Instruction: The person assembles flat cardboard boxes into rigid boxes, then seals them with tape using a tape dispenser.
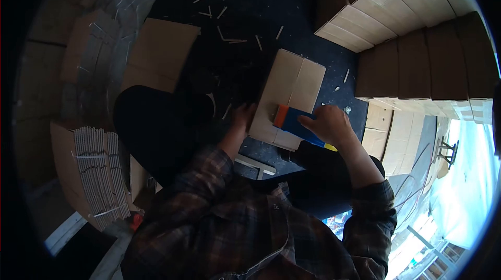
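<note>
A closed cardboard box (pixel 284 79) lies on the dark floor in front of me, a seam running along its top. My right hand (pixel 331 125) is closed around a blue tool with an orange end (pixel 297 123) and a bit of yellow at its near end. The orange end rests over the near part of the box top. At the box's left side is my left hand (pixel 242 117), dim in shadow, its fingers stretched out along the side wall.
Stacked cardboard boxes (pixel 412 66) stand to the right. Another carton (pixel 159 53) lies at the left, beside clear plastic wrap. Tied bundles of flat cardboard (pixel 99 170) are at lower left. Cardboard strips (pixel 237 40) litter the dark floor (pixel 292 29).
</note>
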### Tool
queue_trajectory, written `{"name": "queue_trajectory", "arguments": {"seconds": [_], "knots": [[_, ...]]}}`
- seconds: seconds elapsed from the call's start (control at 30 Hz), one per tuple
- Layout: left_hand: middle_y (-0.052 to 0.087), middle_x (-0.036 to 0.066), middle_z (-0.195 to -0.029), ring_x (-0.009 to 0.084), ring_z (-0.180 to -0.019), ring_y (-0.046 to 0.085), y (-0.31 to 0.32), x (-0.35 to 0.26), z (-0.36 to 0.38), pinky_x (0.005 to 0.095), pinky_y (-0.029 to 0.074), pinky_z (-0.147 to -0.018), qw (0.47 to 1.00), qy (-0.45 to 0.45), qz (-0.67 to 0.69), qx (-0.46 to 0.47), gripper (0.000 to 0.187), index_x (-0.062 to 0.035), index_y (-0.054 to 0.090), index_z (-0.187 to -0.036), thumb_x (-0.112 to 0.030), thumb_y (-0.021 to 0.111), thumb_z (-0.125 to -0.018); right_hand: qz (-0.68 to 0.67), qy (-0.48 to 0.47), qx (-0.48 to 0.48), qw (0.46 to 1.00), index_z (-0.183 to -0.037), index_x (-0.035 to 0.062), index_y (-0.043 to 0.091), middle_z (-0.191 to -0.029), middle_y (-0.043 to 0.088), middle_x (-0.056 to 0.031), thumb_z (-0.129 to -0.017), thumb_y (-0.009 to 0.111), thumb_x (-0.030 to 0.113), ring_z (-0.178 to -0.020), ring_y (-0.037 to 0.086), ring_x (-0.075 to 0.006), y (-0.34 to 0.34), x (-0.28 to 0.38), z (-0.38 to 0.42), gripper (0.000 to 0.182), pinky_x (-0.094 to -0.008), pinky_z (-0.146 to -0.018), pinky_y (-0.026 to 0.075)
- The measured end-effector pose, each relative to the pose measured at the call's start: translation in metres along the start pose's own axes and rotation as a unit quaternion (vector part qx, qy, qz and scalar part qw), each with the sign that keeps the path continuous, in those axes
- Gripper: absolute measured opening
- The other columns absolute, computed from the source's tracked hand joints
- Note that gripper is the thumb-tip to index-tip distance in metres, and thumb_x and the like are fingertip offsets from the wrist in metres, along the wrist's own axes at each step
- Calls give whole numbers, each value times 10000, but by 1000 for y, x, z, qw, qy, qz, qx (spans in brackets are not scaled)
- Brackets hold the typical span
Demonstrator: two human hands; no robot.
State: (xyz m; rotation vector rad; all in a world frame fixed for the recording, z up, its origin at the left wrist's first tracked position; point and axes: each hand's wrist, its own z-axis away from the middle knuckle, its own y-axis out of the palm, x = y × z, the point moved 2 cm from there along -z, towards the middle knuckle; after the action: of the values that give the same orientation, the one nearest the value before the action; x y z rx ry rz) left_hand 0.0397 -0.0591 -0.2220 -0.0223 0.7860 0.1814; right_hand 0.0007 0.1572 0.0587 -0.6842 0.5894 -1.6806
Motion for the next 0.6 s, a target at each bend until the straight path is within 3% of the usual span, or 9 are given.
{"name": "queue_trajectory", "arguments": {"seconds": [0.07, 0.17, 0.27, 0.33, 0.43, 0.47, 0.53, 0.57, 0.6], "knots": [[681, 83, -993, 185, -874, 629, -3, 5, -6, 324, 493, -745, 999, -45, 6, -27, 389, -28, 660, -1113, -353, 605, -906, 0, 0, -4, 1000, -890, 22, 724, -783, 690, -132, -862, 629, 515, -688, 675, -202, -4, 2, 2, 503, -323, -682, 541], [623, 101, -1187, 208, -1034, 597, -13, 10, -10, 344, 474, -859, 984, -46, -154, 78, 527, -48, 557, -1290, -448, 501, -950, -3, 4, 1, 1000, -876, 21, 723, -769, 685, -125, -859, 629, 523, -693, 671, -199, -4, 0, 5, 511, -324, -691, 539], [598, 107, -1199, 205, -1056, 583, -1, -56, 42, 348, 458, -906, 995, 26, 13, 95, 581, -72, 500, -1318, -530, 369, -987, -1, 1, 4, 1000, -859, 24, 720, -757, 681, -124, -861, 622, 529, -697, 671, -206, -4, 0, 0, 515, -327, -695, 538], [566, 98, -1292, 198, -1197, 512, 5, -63, 60, 344, 364, -1018, 969, -39, 27, 243, 741, -35, 472, -1363, -627, 282, -961, 0, 1, 1, 1000, -850, 29, 719, -754, 680, -125, -863, 617, 532, -700, 674, -213, 1, -1, 2, 514, -333, -697, 538], [471, 120, -1400, 209, -1309, 414, 0, -56, 50, 334, 316, -1067, 961, -126, 21, 244, 819, -66, 379, -1432, -682, 165, -937, 5, -18, -44, 999, -844, 36, 718, -756, 680, -128, -865, 608, 540, -714, 679, -228, 0, -6, 3, 516, -346, -713, 541], [471, 120, -1400, 209, -1309, 414, 0, -58, 49, 334, 316, -1067, 960, -126, 15, 248, 819, -66, 379, -1432, -682, 165, -937, 4, -12, -28, 1000, -846, 38, 717, -756, 680, -130, -867, 601, 544, -719, 680, -234, -3, -5, 4, 520, -354, -719, 542], [276, 141, -1522, 277, -1405, 262, -3, -71, 45, 381, 284, -1110, 977, 37, -1, 210, 794, -97, 217, -1496, -606, 435, -927, -2, -9, -14, 1000, -848, 39, 717, -755, 680, -133, -869, 594, 548, -723, 681, -241, -2, -6, 4, 524, -361, -724, 544], [276, 141, -1522, 277, -1405, 262, 1, -85, 56, 381, 284, -1110, 977, 40, -4, 211, 794, -97, 217, -1496, -606, 435, -927, -5, -22, -20, 1000, -851, 34, 717, -754, 680, -135, -872, 586, 555, -729, 682, -246, 0, -7, 2, 537, -364, -724, 544], [183, 143, -1546, 315, -1418, 214, 10, -115, 84, 421, 279, -1117, 929, 227, -206, 206, 890, -115, 172, -1502, -524, 603, -840, -7, -33, -27, 999, -854, 30, 717, -753, 679, -136, -874, 578, 561, -734, 683, -251, 1, -9, 1, 550, -366, -724, 545]]}}
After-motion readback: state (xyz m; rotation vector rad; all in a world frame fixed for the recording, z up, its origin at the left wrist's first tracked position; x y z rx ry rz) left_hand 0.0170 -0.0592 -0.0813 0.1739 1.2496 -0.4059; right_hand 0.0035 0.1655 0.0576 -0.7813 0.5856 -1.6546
